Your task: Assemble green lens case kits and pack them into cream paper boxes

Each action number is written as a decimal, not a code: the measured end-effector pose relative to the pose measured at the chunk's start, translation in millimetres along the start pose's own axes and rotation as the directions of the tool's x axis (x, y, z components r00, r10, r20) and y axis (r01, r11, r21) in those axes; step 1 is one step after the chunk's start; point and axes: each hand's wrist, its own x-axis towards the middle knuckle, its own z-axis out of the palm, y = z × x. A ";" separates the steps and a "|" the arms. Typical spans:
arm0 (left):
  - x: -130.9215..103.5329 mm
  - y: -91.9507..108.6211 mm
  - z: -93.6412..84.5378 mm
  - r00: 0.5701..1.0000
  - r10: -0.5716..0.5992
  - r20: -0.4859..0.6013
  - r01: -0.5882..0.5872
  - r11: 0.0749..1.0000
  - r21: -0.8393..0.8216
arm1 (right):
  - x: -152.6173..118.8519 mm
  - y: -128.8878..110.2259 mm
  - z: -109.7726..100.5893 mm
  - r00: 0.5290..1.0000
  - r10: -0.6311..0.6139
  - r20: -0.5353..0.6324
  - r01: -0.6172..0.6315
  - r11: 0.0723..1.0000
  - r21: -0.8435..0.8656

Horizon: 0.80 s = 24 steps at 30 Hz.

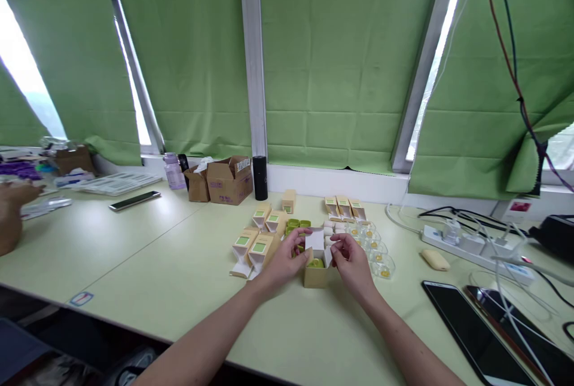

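My half-curled left hand (290,254) and right hand (350,257) flank an open carton (315,278) on the table (179,278); whether either grips its flaps (328,257), I cannot tell.
Its card looks light and easily creased, best held by the lower walls (314,282), a green piece (316,263) sitting inside.

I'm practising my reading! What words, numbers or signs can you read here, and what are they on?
No words or numbers are clear enough to quote.
Green labels on the small boxes: too small.
Purple print on the brown carton: too blurred.
White label on its flap: too small.
Sticker on the table: red mark, blue border, nothing readable.
Red-and-white card: too small.
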 end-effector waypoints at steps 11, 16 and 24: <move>-2.5 -1.0 3.7 1.000 -0.005 -0.001 0.005 1.000 0.012 | -0.2 0.3 -1.2 1.000 -0.021 -0.009 0.021 0.998 -0.053; -4.1 2.2 5.5 1.000 -0.012 -0.012 0.013 0.999 0.043 | -1.2 -3.9 -1.0 1.000 -0.016 -0.003 0.015 0.995 -0.095; -4.3 10.6 7.6 1.000 -0.007 -0.023 0.009 0.997 0.071 | -4.8 -8.3 2.4 0.999 0.025 0.041 -0.021 0.994 -0.105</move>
